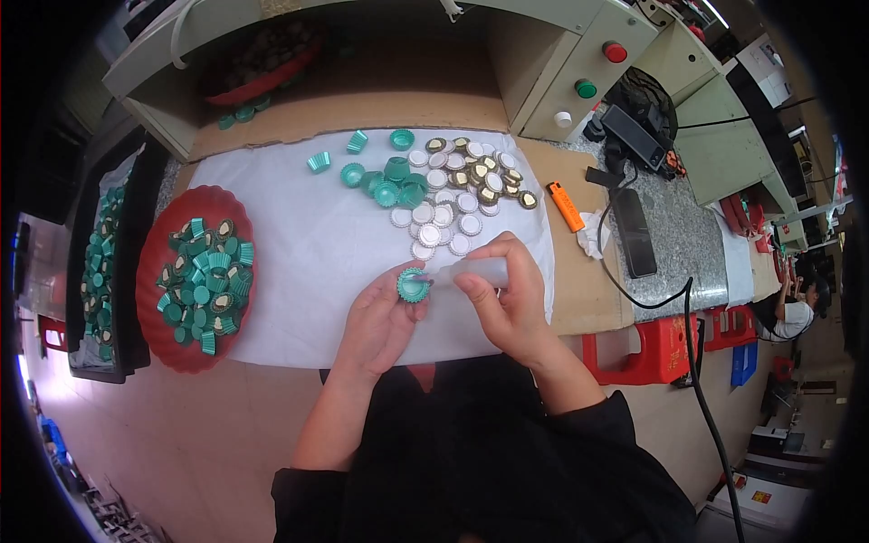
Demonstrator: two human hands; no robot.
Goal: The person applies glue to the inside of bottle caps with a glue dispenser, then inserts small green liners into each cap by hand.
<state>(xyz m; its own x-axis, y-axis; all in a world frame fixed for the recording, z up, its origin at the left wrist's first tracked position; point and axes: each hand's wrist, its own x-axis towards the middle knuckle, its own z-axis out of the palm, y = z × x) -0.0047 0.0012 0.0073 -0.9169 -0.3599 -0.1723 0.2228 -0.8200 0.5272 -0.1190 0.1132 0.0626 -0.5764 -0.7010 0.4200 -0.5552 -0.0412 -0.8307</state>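
My left hand (376, 324) holds a small teal fluted cup (414, 286) between its fingers, the open side facing up. My right hand (509, 303) is closed around a whitish squeeze bottle (484, 270). The bottle is tipped sideways, its thin nozzle at the rim of the teal cup; whether the two touch I cannot tell. Beyond my hands lie loose teal cups (386, 193), some upright and some on their sides. Right of them spreads a pile of round, flat discs with crimped edges (429, 235), some white side up, others showing dark faces with gold shapes.
A red scalloped tray (150, 312) heaped with teal pieces stands at the left on white paper (290, 299). Farther left is a black bin (136, 357) with more pieces. An orange lighter (566, 207), a phone (635, 233) and a black cable (697, 380) are at the right.
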